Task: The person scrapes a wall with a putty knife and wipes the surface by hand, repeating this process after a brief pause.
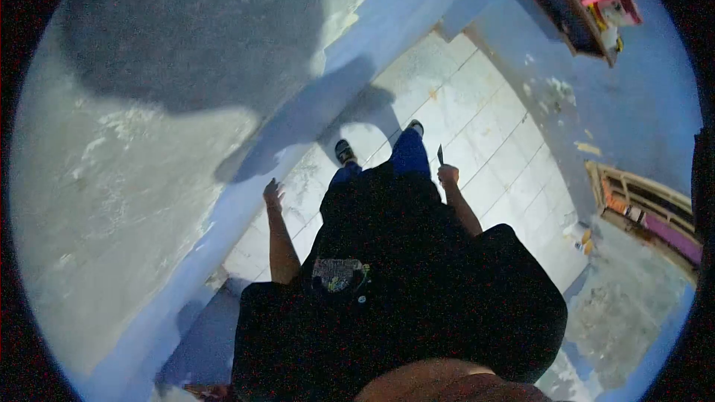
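Observation:
My right hand (448, 175) is closed around the handle of a knife (440, 155), its dark blade pointing up in the picture, over the tiled floor. On the other side, my left hand (273, 193) hangs beside the wall with its fingers apart and nothing in it. Between the two hands are my dark shirt (387, 253), blue trousers (410, 153) and shod feet, one shoe (343, 151) on the pale tiles.
A worn blue and grey wall (149, 164) runs along the left. At the upper right a wall shelf (570, 11) holds pink items. Lower on the right is a wooden-framed shelf (644, 205) with orange and purple things. Small yellowish objects (584, 241) lie near the floor's edge.

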The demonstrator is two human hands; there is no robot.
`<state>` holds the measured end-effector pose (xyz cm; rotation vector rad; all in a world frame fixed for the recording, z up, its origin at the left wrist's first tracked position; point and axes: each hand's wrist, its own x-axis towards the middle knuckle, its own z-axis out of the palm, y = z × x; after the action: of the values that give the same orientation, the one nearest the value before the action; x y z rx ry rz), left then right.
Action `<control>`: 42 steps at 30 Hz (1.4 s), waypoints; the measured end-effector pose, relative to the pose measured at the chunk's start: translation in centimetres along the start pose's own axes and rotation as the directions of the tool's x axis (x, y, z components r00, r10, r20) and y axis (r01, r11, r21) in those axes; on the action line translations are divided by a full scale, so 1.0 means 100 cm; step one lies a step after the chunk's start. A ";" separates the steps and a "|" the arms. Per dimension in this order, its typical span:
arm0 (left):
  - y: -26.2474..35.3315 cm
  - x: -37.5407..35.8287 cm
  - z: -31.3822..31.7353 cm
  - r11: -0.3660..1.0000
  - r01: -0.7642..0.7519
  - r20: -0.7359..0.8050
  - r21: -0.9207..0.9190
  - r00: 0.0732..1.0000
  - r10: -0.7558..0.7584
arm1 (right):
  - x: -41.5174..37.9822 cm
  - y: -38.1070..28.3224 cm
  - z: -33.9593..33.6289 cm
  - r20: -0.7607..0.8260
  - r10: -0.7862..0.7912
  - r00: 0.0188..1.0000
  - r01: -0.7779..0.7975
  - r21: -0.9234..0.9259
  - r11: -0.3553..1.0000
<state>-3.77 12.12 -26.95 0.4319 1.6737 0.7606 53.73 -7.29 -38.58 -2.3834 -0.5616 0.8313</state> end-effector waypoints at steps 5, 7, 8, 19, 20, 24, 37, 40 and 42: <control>-0.034 -0.010 -0.008 0.959 0.193 0.111 0.205 0.969 -0.219 | -0.068 0.013 -0.008 0.286 -0.208 0.935 0.345 -0.605 0.717; -0.077 -0.022 -0.024 0.986 0.129 0.214 0.102 0.965 -0.148 | -0.112 -0.054 -0.037 0.101 0.245 0.964 -0.223 -0.188 0.957; -0.083 -0.038 -0.014 0.978 0.191 0.160 0.085 0.966 -0.202 | -0.114 -0.059 -0.039 0.116 0.301 0.947 -0.294 -0.077 0.953; -0.084 -0.073 -0.015 0.914 0.147 0.140 0.377 0.967 -0.213 | -0.164 -0.048 -0.047 0.139 0.297 0.945 -0.312 0.662 0.682; -0.065 -0.074 -0.008 0.906 0.126 0.156 0.404 0.966 -0.205 | -0.170 -0.063 -0.051 0.150 0.432 0.890 -0.426 0.612 0.666; -0.033 -0.036 0.006 0.842 -0.003 0.246 0.540 0.957 -0.154 | -0.213 -0.059 -0.048 0.009 0.509 0.861 -0.458 0.450 0.767; 0.179 -0.043 0.186 0.887 -0.280 0.708 0.367 0.702 -0.072 | -0.163 -0.320 -0.009 0.106 -0.205 0.973 0.092 0.635 0.767; 0.206 -0.071 0.220 0.981 -0.132 0.862 0.146 0.503 -0.061 | -0.180 -0.416 -0.002 0.038 -0.274 0.961 0.154 0.752 0.641; 0.224 -0.094 0.238 0.994 -0.034 0.906 0.101 0.416 -0.078 | -0.195 -0.460 0.004 0.035 -0.281 0.959 0.124 0.839 0.529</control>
<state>18.83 28.07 -7.20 0.7362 0.6379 0.2701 30.12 17.37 -2.08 -1.3324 -0.3646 0.9209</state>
